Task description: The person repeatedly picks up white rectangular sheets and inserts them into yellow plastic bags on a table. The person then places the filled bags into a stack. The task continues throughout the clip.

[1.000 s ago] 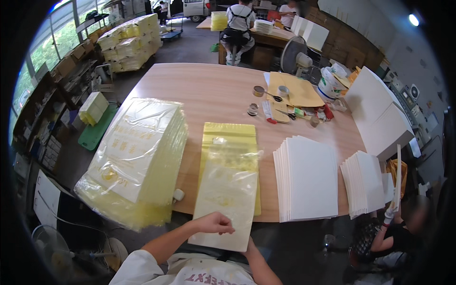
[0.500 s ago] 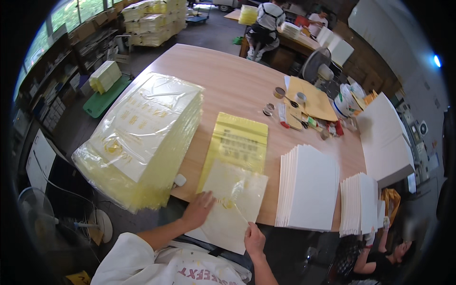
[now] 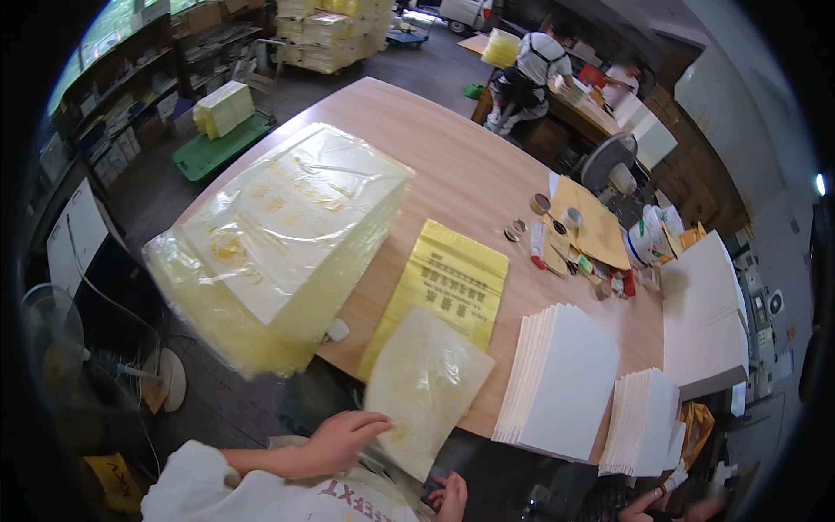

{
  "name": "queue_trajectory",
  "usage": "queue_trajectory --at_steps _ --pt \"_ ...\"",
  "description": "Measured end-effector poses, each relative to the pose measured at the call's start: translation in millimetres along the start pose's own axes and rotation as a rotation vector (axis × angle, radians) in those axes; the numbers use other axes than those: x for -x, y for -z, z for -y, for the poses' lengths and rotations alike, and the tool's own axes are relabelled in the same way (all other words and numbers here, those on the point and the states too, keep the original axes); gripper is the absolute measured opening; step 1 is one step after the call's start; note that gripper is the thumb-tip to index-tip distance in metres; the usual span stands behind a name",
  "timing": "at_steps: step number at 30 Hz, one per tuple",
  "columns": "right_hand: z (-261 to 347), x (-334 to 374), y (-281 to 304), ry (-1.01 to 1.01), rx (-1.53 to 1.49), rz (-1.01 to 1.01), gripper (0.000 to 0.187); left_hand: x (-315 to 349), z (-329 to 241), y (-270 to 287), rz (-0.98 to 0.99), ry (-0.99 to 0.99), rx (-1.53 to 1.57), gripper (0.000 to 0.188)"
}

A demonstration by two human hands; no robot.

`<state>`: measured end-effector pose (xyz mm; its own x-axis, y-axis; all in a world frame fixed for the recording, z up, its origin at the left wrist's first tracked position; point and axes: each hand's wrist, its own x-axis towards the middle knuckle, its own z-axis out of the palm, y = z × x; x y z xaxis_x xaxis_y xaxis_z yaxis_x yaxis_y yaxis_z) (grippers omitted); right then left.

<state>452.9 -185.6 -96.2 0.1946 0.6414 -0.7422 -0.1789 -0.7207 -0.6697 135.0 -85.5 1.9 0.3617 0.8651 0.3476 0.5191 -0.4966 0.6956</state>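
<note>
In front of me a pale paper sheet in a clear plastic bag (image 3: 426, 383) overlaps a yellow printed bag (image 3: 452, 274), its lower part past the table edge. My left hand (image 3: 344, 442) reaches over its lower left side with fingers stretched out; whether they touch the plastic is hard to tell. Just below the bag's lower corner is my right hand (image 3: 448, 498), fingers loosely bent and apart, nothing visible in them. To the left lies a tall stack of bagged sheets (image 3: 287, 226) with yellow sides.
Two stacks of white boards, a larger one (image 3: 561, 383) and a smaller one (image 3: 642, 422), stand to the right. Beyond them are scissors (image 3: 557, 224), tape rolls (image 3: 539, 204) and brown envelopes (image 3: 596, 230). A small white object (image 3: 337, 330) sits at the near edge. Other people work nearby.
My right hand has let go of the bag's edge and dropped lower. My left hand has slid down toward me. The bagged sheet now bulges and has shifted slightly; the view has turned.
</note>
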Motion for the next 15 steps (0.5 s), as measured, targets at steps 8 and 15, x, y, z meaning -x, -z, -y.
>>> queue_trajectory --at_steps 8,15 --pt "139 -78 -188 -0.003 -0.37 0.733 0.055 -74 -34 155 -0.558 -0.533 -0.11 0.009" --pt "269 -8 -367 0.272 0.02 0.958 0.034 -40 -45 218 -0.876 -0.272 -0.639 0.013"
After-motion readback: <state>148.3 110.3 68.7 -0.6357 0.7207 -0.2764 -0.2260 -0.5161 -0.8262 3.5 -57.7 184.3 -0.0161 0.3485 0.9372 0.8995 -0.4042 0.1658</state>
